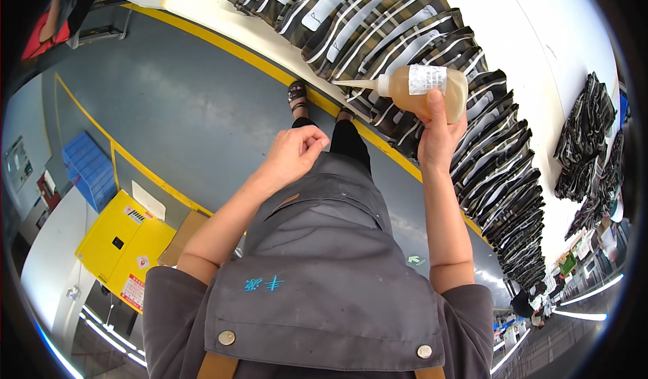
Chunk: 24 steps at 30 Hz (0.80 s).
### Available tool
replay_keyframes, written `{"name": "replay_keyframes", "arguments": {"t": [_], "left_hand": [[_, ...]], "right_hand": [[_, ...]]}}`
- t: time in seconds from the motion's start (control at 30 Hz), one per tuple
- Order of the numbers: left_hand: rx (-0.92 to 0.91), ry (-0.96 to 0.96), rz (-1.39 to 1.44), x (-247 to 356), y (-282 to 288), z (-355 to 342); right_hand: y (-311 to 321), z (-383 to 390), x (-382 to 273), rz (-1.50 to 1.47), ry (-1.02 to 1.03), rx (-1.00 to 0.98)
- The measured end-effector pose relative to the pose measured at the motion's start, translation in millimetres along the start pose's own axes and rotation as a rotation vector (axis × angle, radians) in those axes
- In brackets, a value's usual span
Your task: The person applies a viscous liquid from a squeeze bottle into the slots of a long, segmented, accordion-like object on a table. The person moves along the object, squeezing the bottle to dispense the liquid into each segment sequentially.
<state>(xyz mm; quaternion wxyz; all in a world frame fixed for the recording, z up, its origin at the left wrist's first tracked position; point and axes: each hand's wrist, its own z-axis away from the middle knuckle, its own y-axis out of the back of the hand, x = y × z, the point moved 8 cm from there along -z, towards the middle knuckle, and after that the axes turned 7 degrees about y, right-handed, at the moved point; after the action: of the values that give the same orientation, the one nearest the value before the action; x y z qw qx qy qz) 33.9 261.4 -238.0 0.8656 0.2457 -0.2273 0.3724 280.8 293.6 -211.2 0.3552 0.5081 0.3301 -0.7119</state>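
Observation:
My right hand (440,132) is wrapped round a squeeze bottle (405,90) with amber liquid, a white label and a long thin nozzle. The bottle lies on its side in the air, its nozzle pointing left. Beneath and beyond it runs a long row of folded plaid fabric pieces (398,24), dark with white stripes and pale patches bearing pen marks. In front of my apron (317,244) hangs my left hand (297,151), its fingers curled in and thumb against them. Whether anything small is inside that hand cannot be seen.
The fabric row rests on a long white table (520,55), with more plaid bundles (587,136) at its far side. A yellow cabinet (121,244) and a blue crate (88,170) stand left. Yellow lines mark the grey floor (182,89). Part of another person (50,28) shows top left.

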Motion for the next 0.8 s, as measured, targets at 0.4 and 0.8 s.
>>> {"name": "replay_keyframes", "arguments": {"t": [0.4,0.8], "left_hand": [[0.389,-0.358,-0.089,55.2,68.9,-10.4],[0.368,-0.765,-0.392,86.3,56.9,-26.2]], "right_hand": [[1.0,45.4,7.4,0.147,0.055,-0.139],[48.1,104.1,19.7,-0.688,0.032,0.482]]}}
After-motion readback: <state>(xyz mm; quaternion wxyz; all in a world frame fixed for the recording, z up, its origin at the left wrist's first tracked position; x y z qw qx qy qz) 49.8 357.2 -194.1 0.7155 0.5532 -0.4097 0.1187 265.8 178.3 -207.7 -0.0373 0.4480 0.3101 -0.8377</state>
